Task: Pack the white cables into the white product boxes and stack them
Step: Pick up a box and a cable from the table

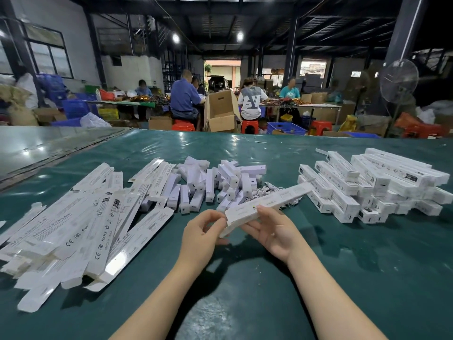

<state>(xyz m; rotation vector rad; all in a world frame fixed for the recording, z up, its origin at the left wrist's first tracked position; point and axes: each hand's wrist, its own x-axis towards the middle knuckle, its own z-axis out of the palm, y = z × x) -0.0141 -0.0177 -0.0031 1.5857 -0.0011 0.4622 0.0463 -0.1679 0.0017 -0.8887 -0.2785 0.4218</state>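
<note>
Only forearms and hands of the person were in shot. Left hand [201, 231] and right hand [272, 231] were bare, fingers slender. Left forearm [159, 298] and right forearm [326, 290] were bare too, uncovered all the way to the bottom edge of the view.

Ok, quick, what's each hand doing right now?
Left hand: pinches the near end of the white box.
Right hand: grips the same box from below, thumb on top.
</note>
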